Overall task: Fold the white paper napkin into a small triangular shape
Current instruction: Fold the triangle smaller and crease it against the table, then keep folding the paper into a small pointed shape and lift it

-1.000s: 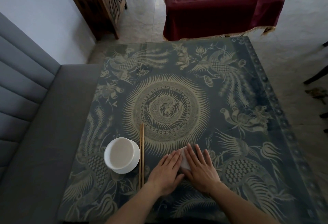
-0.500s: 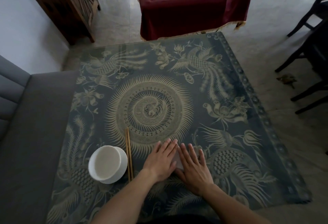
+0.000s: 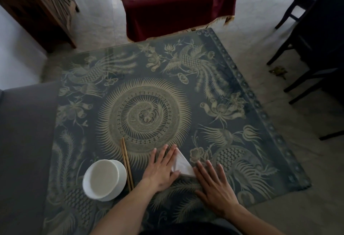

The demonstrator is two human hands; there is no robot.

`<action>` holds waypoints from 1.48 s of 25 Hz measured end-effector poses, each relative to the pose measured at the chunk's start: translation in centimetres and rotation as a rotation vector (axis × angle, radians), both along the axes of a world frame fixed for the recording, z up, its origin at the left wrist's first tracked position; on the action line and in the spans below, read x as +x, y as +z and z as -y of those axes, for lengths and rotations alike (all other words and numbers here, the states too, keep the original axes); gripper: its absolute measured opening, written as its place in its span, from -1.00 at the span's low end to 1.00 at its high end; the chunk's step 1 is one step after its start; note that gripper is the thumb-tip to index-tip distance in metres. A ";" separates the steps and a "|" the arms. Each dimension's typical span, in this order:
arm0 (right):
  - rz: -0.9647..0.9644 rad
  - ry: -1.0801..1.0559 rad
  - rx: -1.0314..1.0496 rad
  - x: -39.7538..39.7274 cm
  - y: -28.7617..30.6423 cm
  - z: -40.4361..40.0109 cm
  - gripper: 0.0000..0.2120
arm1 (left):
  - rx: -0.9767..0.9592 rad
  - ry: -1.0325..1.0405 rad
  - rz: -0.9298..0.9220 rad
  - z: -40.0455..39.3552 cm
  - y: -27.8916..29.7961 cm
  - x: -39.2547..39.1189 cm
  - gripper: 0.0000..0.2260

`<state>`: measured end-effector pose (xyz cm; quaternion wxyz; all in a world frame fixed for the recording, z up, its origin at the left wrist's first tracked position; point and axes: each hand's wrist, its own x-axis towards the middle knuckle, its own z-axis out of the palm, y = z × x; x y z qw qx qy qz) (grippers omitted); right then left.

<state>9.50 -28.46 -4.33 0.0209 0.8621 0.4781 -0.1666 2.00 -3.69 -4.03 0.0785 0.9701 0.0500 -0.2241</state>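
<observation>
- The dark patterned counter [image 3: 223, 93], printed with pale birds and flowers round a central spiral, fills the middle of the frame; its far edge runs across the upper middle, its right edge slants down to a corner at lower right, and its left edge meets a grey padded seat [image 3: 24, 141] at the left of the frame.
- A dark red cloth-covered table [image 3: 176, 1] stands at upper centre just past the far edge, a brown wooden cabinet [image 3: 37, 1] at upper left, and dark chairs [image 3: 316, 39] at upper right, with pale floor between them.
- Most of the counter's upper and right parts show only the pattern, open room on all sides of the hands except the left.
- A round white bowl [image 3: 104, 177] sits at lower left, with a pair of thin wooden chopsticks [image 3: 127, 164] just beside its right rim.
- The left hand [image 3: 162, 169] lies flat at lower centre, fingers straight and close together, covering the left part of the napkin.
- The right hand [image 3: 216, 188] lies flat to its right, fingers straight and slightly spread, its forefinger at the napkin's lower right corner.
- The white paper napkin [image 3: 183, 164], folded into a small triangle, lies flat between the two hands, apex pointing up the frame.
</observation>
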 end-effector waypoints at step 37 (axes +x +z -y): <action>0.050 0.317 0.054 2.6 2.2 -4.6 -0.41 | -0.120 0.806 0.205 1.3 2.8 -1.2 -0.51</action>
